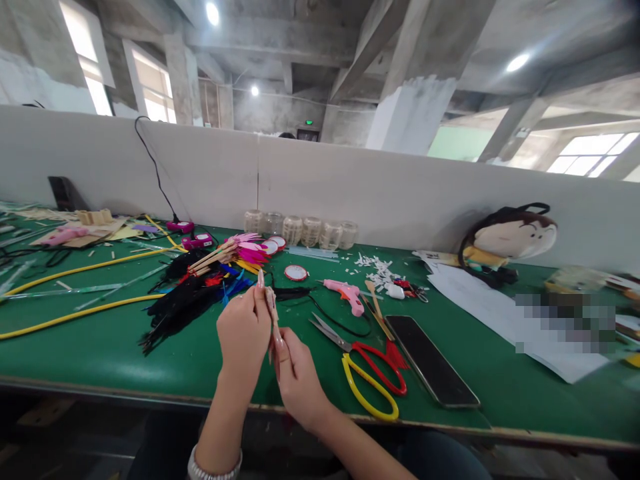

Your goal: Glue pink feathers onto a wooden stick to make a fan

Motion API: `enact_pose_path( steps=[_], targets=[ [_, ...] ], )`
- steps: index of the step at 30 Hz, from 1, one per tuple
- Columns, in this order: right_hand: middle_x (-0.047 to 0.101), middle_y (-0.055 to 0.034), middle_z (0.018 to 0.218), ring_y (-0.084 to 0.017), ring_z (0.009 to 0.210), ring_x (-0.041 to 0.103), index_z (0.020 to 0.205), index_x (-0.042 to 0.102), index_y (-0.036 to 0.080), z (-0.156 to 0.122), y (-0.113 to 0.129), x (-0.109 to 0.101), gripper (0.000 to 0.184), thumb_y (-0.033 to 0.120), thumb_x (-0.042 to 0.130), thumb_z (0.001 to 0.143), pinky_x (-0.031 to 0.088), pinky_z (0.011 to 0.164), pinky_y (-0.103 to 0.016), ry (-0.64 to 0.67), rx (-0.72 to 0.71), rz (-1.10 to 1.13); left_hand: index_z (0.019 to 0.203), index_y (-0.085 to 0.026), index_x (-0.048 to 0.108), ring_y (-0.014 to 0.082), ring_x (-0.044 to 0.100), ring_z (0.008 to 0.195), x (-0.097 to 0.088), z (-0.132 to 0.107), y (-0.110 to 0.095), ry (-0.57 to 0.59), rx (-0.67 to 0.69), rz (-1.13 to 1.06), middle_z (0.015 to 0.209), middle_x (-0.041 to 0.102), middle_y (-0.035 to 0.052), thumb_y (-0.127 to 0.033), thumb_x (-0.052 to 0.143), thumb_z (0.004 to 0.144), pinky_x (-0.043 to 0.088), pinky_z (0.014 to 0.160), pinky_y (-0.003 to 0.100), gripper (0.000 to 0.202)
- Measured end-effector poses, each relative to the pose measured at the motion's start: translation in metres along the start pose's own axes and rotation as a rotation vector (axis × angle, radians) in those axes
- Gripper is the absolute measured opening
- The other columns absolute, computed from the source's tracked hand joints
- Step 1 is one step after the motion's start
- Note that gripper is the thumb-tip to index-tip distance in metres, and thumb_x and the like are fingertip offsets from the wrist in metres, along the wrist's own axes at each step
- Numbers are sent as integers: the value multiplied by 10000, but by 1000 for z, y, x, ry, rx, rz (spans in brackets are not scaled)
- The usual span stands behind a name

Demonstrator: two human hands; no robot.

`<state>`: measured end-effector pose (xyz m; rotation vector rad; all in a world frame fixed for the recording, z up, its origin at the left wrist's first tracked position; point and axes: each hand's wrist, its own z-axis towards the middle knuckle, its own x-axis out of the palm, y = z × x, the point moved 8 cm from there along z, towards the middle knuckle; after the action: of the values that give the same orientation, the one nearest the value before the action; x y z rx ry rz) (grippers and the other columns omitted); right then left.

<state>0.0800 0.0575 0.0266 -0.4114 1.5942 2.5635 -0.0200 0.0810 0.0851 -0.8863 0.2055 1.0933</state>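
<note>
My left hand (pixel 244 328) and my right hand (pixel 300 379) meet above the front part of the green table. Between them, upright and edge-on, is a thin pale beige piece (pixel 273 307); its kind I cannot make out. My left fingers pinch it near the top, and my right thumb and fingers close on its lower part. Just beyond my left hand lies a bundle of black feathers (pixel 175 313) with pink feathers on wooden sticks (pixel 220 257). Right of my right hand rest scissors (pixel 375 373) with red and yellow handles, blades apart.
A pink glue gun (pixel 345 293), a phone (pixel 433 360) and white scraps (pixel 377 273) lie to the right. Several clear jars (pixel 311 231) line the white partition (pixel 310 173). A yellow cord (pixel 90 267) crosses the left side. Paper (pixel 490 313) and a doll-like bag (pixel 505 243) are farther right.
</note>
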Motion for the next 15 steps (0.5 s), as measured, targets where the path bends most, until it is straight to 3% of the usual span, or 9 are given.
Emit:
enact_pose_path(
  steps=[4,7,12,15],
  targets=[
    [394,30,587,-100,519,360,763,417,196,-1,9,-1,192,266,286,884,265,499,-238,-16,-68,-104,599,-157,591,187,513,545,-7,-2,-2,-108,81,47,517,560,69,-237,338,843,269,503,257,360],
    [377,34,570,-103,512,361,748,410,201,-3,9,1,197,264,286,888,273,504,-237,-2,-41,-76,561,-177,546,178,496,538,-10,-4,3,-132,67,-104,507,533,47,-242,341,843,279,510,251,355],
    [350,44,548,-102,508,347,734,410,199,-8,4,9,232,312,284,893,272,500,-233,31,6,-5,542,-193,500,130,444,447,-6,-12,21,-103,-175,-439,461,481,-14,-270,355,839,282,458,226,339],
    [351,45,538,-96,504,338,674,376,201,-10,3,13,266,323,288,894,269,500,-229,59,17,19,526,-189,483,107,418,411,-6,-22,30,-164,-334,-589,441,465,-31,-313,360,841,285,426,215,360]
  ],
)
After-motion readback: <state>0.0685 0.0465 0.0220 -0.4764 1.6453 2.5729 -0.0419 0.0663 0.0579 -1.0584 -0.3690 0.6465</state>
